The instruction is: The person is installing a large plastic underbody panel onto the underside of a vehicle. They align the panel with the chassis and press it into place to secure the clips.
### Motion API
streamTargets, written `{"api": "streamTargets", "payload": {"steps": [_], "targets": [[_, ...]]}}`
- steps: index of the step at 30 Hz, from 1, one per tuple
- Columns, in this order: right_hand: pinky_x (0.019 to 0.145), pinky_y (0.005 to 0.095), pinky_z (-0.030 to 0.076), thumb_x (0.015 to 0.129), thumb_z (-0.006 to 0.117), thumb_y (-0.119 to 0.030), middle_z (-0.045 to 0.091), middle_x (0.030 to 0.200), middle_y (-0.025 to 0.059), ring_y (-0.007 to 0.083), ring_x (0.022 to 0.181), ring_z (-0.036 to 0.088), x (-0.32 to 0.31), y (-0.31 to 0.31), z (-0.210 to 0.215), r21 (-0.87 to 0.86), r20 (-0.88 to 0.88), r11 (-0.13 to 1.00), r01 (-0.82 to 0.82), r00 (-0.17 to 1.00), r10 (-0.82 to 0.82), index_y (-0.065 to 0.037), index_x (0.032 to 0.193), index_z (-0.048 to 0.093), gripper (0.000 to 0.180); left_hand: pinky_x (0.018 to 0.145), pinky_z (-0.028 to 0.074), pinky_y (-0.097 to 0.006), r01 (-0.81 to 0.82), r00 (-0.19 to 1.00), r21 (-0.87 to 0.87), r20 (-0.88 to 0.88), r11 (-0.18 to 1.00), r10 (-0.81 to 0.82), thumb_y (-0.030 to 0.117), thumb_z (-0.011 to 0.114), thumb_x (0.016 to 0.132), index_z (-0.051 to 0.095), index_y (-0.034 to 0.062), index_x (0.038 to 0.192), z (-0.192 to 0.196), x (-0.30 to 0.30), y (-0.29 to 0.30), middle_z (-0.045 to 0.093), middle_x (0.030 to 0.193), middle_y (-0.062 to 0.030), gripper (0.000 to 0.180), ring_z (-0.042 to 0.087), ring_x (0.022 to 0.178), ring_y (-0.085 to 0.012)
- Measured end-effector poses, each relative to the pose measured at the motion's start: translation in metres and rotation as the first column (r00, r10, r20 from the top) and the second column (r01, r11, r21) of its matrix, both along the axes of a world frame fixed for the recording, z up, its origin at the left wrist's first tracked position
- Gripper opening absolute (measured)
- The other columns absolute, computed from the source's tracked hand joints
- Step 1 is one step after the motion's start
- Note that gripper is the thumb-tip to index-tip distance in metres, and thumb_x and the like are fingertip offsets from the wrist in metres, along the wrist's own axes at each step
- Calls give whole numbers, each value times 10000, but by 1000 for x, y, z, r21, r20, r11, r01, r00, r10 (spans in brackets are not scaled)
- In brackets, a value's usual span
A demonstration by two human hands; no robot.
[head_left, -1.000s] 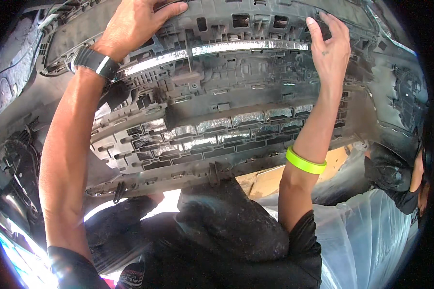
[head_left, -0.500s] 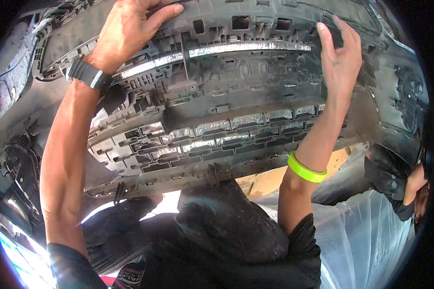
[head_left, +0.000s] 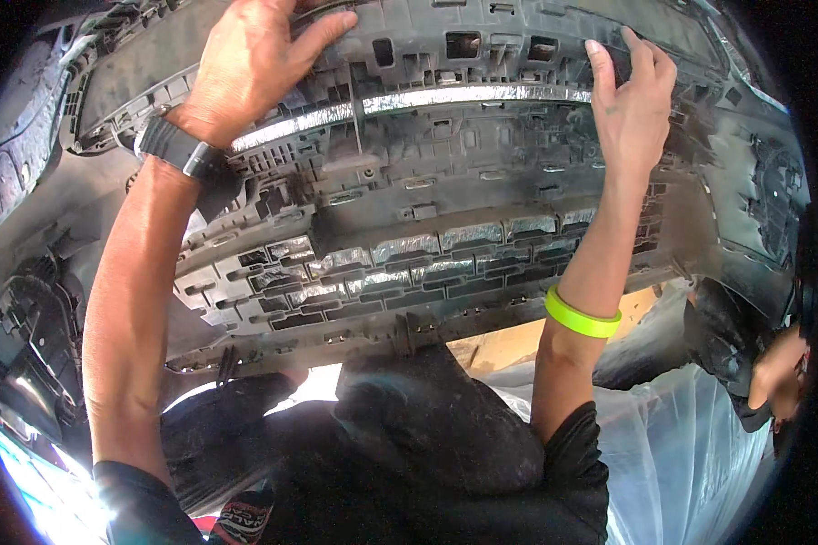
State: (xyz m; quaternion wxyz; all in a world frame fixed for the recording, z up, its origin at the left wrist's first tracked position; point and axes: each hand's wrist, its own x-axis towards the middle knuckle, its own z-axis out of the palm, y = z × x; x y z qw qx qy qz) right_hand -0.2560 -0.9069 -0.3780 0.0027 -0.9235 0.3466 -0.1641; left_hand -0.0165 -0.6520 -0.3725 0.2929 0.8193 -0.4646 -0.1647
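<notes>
A large black plastic car bumper (head_left: 400, 195) lies with its ribbed inner side toward me, full of clips, slots and square openings. My left hand (head_left: 250, 59) rests at its upper left part, thumb stretched out along the plastic; its fingertips run into the top edge of the view. My right hand (head_left: 634, 100) is at the upper right part, thumb and fingers apart, with nothing seen between them. Between the hands runs a shiny silver strip (head_left: 463, 95). Lower down sits a grille (head_left: 382, 272) with rows of slots and silvery gaps.
My legs in dark trousers (head_left: 427, 427) are close below the bumper's near edge. Clear plastic sheeting (head_left: 673, 454) spreads at the lower right, beside a tan cardboard-like surface (head_left: 509, 341). Another person's hand (head_left: 780, 368) shows at the right rim.
The view has shifted slightly. My left hand sits a little farther right and lower; my right hand has moved slightly left. The other person's hand has shifted.
</notes>
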Motion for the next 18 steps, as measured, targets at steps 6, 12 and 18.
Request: {"api": "streamTargets", "payload": {"steps": [6, 12, 18], "targets": [[998, 471, 500, 946, 701, -497, 568, 1353, 188, 375, 1217, 591, -7, -1, -2, -58, -17, 998, -36, 999, 35, -104, 1354, 640, 569, 1032, 459, -557, 303, 922, 34, 243, 952, -302, 687, 795, 747, 448, 54, 1510, -3, -23, -14, 521, 1393, -227, 1051, 520, 1223, -344], [1034, 464, 479, 1024, 571, -367, 573, 1320, 248, 376, 1219, 582, 36, 15, 4, -163, 114, 983, -84, 988, 103, 28, 1280, 636, 475, 1224, 256, -617, 203, 947, 273, 190, 940, -260, 406, 885, 764, 192, 8, 1613, -8, -42, -24, 412, 1532, -239, 1166, 412, 1421, -394], [1208, 660, 207, 1025, 556, -317, 413, 1482, 299, 437, 1457, 331, 71, 50, -32, 29, 93, 995, -93, 992, 90, 49, 1474, 420, 594, 1226, 218, -649, 98, 852, 403, 438, 910, -286, 487, 890, 723, 186, 30, 1618, -13, -48, -37, 355, 1591, -227, 1227, 326, 1488, -407]]}}
